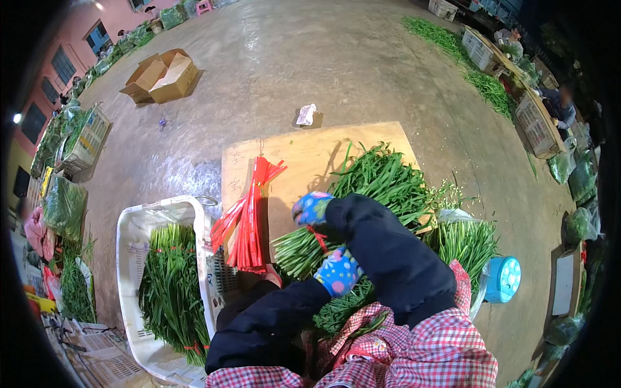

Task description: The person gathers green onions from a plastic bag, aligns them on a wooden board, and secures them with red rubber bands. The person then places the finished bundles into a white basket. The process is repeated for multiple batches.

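Both my hands wear blue gloves with coloured dots. A bundle of green leafy stalks, possibly chives [295, 253], lies before me with a red tie [318, 238] around its stems. My left hand [338, 272] holds the near side of this bundle, its fingertips hidden. At the far side, next to the tie, my right hand [312, 208] is curled; what is inside it is hidden. A leafy heap [383, 177] spreads over the wooden board [301, 145] beyond my right sleeve. Red tie strips [251, 213] hang in a bunch at the board's left.
A white plastic crate [127, 271] at left holds tied bundles [172, 291]. More stalks [465, 240] stand in plastic at right, beside a blue stool [503, 280]. An open cardboard box [179, 80] sits on the concrete floor. A person [558, 109] is at far right.
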A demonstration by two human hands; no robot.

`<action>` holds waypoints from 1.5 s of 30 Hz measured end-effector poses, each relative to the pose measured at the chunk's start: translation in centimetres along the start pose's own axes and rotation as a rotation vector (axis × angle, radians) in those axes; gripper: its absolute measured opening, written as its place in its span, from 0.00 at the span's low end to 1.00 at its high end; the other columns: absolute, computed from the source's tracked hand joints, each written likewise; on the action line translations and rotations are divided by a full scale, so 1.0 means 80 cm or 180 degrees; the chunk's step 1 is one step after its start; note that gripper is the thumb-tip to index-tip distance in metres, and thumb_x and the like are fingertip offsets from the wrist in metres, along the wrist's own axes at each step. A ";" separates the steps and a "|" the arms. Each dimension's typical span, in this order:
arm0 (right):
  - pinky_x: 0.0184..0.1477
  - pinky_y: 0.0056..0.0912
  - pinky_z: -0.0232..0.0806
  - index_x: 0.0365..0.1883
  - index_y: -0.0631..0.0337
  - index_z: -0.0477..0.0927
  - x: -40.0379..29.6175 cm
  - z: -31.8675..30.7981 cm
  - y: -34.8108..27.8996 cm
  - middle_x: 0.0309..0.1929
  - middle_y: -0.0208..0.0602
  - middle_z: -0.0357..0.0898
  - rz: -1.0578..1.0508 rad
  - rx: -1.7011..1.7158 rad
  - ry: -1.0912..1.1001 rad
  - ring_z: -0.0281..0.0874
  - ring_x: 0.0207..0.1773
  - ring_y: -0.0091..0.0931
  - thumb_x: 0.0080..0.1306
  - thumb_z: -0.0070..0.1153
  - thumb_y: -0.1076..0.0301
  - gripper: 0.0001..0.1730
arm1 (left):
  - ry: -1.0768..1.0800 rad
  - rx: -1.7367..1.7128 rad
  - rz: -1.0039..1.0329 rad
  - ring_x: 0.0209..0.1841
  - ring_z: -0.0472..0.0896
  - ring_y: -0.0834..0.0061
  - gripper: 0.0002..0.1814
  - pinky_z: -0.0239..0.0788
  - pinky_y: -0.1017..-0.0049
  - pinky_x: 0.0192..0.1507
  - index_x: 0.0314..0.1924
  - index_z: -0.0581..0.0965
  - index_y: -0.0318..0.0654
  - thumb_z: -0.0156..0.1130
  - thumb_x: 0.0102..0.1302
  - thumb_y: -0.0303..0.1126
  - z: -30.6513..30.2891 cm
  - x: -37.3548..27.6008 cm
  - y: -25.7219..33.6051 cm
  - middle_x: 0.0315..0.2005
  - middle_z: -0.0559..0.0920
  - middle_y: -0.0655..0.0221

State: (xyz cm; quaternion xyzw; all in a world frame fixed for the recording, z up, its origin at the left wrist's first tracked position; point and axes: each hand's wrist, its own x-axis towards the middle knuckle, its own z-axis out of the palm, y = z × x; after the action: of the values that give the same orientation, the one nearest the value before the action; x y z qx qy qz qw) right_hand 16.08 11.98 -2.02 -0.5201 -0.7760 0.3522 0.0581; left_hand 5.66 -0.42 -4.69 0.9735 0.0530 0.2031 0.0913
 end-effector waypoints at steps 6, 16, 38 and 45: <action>0.41 0.40 0.67 0.40 0.59 0.78 -0.104 0.010 0.021 0.35 0.41 0.77 -0.0681 0.0038 0.1813 0.75 0.39 0.39 0.53 0.59 0.61 0.17 | 0.1001 -0.0487 -0.2054 0.34 0.77 0.58 0.07 0.70 0.65 0.35 0.32 0.78 0.40 0.58 0.52 0.30 -0.090 -0.035 -0.047 0.31 0.79 0.61; 0.43 0.38 0.63 0.24 0.53 0.78 -0.098 0.059 0.037 0.33 0.35 0.76 0.0050 -0.0838 0.2324 0.73 0.41 0.34 0.50 0.51 0.61 0.08 | 0.0237 -0.1169 -0.2779 0.38 0.77 0.57 0.11 0.68 0.65 0.40 0.34 0.78 0.36 0.59 0.53 0.35 -0.017 -0.037 -0.130 0.32 0.80 0.56; 0.54 0.26 0.65 0.65 0.69 0.45 -0.176 0.137 -0.003 0.57 0.49 0.65 0.1035 0.6745 0.3829 0.70 0.55 0.27 0.61 0.56 0.71 0.41 | -0.0385 -0.3743 -0.3020 0.43 0.75 0.76 0.27 0.67 0.72 0.46 0.49 0.72 0.31 0.66 0.56 0.42 -0.026 0.017 -0.082 0.39 0.80 0.62; 0.36 0.25 0.66 0.34 0.69 0.76 -0.211 -0.034 -0.044 0.32 0.33 0.78 0.0325 0.3213 0.3157 0.72 0.34 0.18 0.57 0.61 0.65 0.14 | 0.1630 -0.4780 -0.2840 0.45 0.76 0.62 0.19 0.70 0.62 0.51 0.52 0.68 0.29 0.53 0.59 0.17 -0.161 0.081 -0.051 0.45 0.75 0.57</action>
State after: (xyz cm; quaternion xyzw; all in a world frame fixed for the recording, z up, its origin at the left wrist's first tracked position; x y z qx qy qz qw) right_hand 22.22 -1.74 6.82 -0.5645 -0.3747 0.3927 0.6219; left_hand 6.10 6.52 8.62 0.4723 0.2973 0.3400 0.7569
